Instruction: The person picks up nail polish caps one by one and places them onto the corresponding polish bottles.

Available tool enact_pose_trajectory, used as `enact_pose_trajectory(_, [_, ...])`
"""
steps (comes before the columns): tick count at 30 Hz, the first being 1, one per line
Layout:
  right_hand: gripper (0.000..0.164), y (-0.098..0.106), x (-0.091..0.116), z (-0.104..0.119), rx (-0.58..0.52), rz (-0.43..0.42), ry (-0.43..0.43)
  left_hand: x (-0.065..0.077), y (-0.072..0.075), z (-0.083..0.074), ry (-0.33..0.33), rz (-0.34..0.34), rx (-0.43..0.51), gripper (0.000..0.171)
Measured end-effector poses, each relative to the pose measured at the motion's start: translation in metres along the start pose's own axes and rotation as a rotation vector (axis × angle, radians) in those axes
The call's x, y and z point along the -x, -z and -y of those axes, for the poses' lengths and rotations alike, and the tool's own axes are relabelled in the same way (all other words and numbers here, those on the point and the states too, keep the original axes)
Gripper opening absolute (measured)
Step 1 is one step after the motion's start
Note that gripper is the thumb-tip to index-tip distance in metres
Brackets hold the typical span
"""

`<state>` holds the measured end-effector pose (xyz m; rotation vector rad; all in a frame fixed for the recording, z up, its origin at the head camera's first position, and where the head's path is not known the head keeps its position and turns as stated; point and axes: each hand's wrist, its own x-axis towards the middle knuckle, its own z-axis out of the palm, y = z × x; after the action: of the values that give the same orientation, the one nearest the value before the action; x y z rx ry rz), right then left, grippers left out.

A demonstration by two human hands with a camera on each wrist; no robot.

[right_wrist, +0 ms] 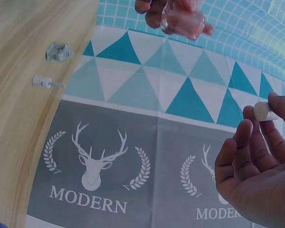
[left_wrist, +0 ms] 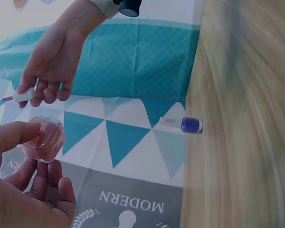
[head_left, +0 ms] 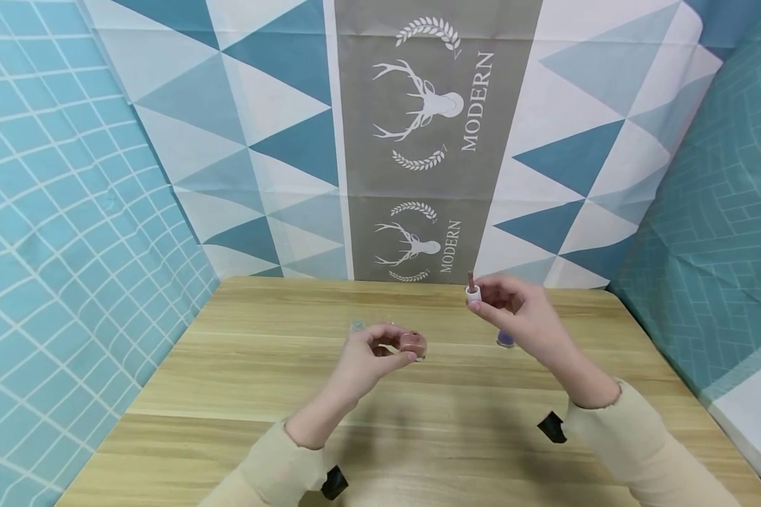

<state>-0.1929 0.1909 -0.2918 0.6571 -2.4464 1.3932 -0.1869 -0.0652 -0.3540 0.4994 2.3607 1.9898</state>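
Observation:
My left hand [head_left: 369, 355] pinches a small faceted glass bottle of pinkish nail polish [head_left: 413, 344] between thumb and fingers, above the table. In the left wrist view this bottle [left_wrist: 46, 140] has its thumb on one side and fingers underneath. Higher and to the right, my right hand [head_left: 523, 310] holds a white nail polish cap [head_left: 473, 296] by thumb and fingertips. Its brush, coated reddish-brown, points up, apart from the bottle. The right wrist view shows the white cap [right_wrist: 263, 112] but not the brush clearly.
A purple nail polish bottle with white cap [left_wrist: 192, 125] stands on the wooden table [head_left: 241, 394] behind the right hand. A clear glass bottle [right_wrist: 59, 52] and a loose white brush cap [right_wrist: 41, 81] are beyond the left hand. Patterned cloth [head_left: 279, 141] hangs behind.

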Motion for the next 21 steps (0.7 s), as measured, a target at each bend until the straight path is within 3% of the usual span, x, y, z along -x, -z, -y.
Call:
enact_pose_trajectory(13, [0.031,-0.013,0.013,-0.003,-0.045,0.017,-0.035,0.002,-0.018,0.012,0.013,0.012,0.034,0.03])
enact_pose_trajectory(21, [0.024,-0.02,0.018,-0.012,-0.049,-0.001,-0.044,0.003,-0.025,0.019,0.013,-0.007,0.059,0.03])
